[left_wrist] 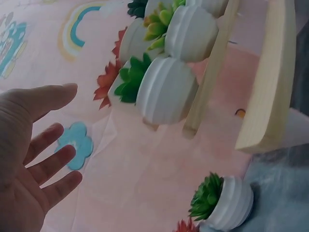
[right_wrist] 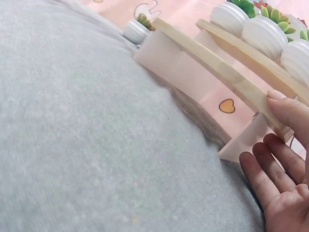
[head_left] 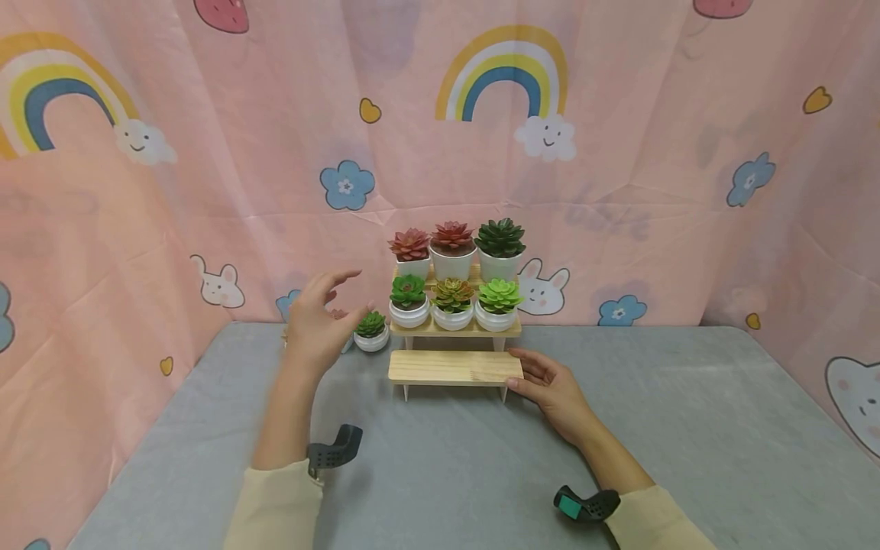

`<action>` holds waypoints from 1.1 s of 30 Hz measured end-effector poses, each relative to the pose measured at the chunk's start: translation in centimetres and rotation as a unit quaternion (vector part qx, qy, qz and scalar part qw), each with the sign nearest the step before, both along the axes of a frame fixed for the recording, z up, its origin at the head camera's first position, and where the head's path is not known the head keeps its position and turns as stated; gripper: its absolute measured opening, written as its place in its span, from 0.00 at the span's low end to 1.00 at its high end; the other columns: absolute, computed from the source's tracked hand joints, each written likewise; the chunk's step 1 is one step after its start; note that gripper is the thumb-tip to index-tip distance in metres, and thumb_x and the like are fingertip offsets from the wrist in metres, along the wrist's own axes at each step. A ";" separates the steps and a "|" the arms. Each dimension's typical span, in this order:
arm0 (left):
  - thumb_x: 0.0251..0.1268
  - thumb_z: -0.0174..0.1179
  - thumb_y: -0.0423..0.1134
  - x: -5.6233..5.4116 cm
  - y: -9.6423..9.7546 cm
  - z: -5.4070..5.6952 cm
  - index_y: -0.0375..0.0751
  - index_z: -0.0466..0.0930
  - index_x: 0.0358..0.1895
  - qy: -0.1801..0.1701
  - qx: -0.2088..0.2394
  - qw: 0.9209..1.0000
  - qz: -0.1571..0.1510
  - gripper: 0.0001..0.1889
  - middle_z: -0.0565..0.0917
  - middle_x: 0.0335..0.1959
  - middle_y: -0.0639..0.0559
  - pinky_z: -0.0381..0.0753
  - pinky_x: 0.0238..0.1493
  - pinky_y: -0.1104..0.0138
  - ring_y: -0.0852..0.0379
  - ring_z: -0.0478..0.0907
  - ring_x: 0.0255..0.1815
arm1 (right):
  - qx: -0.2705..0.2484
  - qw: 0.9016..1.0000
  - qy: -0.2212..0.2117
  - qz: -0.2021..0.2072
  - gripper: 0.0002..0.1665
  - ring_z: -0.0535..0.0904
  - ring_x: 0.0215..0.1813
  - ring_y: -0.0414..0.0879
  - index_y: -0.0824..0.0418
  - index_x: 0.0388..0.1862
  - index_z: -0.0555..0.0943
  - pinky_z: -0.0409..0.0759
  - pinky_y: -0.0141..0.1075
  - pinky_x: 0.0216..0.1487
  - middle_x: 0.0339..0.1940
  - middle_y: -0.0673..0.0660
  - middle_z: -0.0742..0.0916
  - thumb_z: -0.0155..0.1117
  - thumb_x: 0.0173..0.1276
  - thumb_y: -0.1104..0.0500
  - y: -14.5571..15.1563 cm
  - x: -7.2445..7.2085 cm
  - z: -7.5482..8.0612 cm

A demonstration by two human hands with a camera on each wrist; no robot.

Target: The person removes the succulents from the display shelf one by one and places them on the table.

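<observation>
Near the table's [head_left: 447, 473] far edge, in the head view, stood one stand [head_left: 456, 367] with three shelves and six potted plants. Two red plants [head_left: 452, 238] and a dark green plant [head_left: 500, 238] were on top; a green plant [head_left: 409, 292], an orange-green plant [head_left: 453, 296] and a lime plant [head_left: 499, 296] filled the middle. One loose plant [head_left: 372, 334] sat just left of the stand. The left hand [head_left: 318, 325], open and holding nothing, partly blocked things beside that plant. The right hand [head_left: 553, 389] gripped the bottom shelf's right end. One pink curtain [head_left: 275, 176] hung behind.

From the left wrist, the left hand's fingers were spread, apart from every pot; red leaves [left_wrist: 186, 226] showed below the loose plant, cut off by the edge.

From the right wrist, the right thumb pressed the bottom shelf's edge, the fingers curled beneath, hiding its end.
</observation>
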State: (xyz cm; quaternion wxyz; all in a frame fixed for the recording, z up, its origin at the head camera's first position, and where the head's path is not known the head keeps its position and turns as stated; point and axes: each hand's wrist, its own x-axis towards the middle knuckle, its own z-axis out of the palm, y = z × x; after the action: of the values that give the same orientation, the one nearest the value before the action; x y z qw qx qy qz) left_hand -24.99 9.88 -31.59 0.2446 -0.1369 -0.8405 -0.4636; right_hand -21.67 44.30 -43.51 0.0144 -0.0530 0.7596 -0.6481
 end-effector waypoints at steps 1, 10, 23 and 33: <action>0.61 0.72 0.37 0.0 0.3 0.0 0.46 0.79 0.64 -0.001 -0.005 1.000 -0.008 0.26 0.80 0.64 0.47 0.78 0.68 0.48 0.47 0.75 0.66 | 0.001 1.000 0.000 0.000 0.37 0.82 0.57 0.31 0.66 0.74 0.69 0.82 0.24 0.53 0.71 0.70 0.76 0.70 0.68 0.60 0.0 0.0 0.0; 0.62 0.72 0.42 -0.6 2.1 -1.1 0.49 0.74 0.68 -0.034 -0.032 0.997 -0.066 0.31 0.75 0.69 0.46 0.76 0.69 0.45 0.44 0.72 0.69 | 0.007 1.000 0.003 0.004 0.37 0.81 0.57 0.31 0.65 0.74 0.69 0.82 0.24 0.54 0.71 0.70 0.76 0.70 0.68 0.60 0.1 0.0 -0.1; 0.63 0.71 0.45 -1.7 4.2 -3.3 0.57 0.61 0.78 -0.087 -0.063 0.988 -0.106 0.41 0.65 0.79 0.47 0.65 0.75 0.39 0.42 0.62 0.79 | 0.009 1.000 0.008 0.006 0.37 0.82 0.57 0.31 0.65 0.74 0.69 0.82 0.24 0.54 0.71 0.70 0.77 0.70 0.68 0.59 0.1 -0.1 -0.1; 0.65 0.69 0.47 -1.9 4.8 -3.9 0.57 0.65 0.76 -0.089 -0.060 0.991 -0.086 0.36 0.71 0.72 0.43 0.79 0.63 0.45 0.42 0.74 0.66 | 0.004 1.000 0.003 0.000 0.37 0.82 0.56 0.30 0.65 0.73 0.69 0.82 0.24 0.54 0.71 0.70 0.77 0.70 0.68 0.60 0.0 -0.1 -0.1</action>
State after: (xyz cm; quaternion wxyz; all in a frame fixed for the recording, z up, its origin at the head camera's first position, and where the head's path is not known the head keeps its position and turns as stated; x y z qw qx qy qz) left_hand -26.88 14.65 -35.45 0.1199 -0.1813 -0.8701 -0.4424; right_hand -21.77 44.29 -43.57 0.0122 -0.0554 0.7625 -0.6445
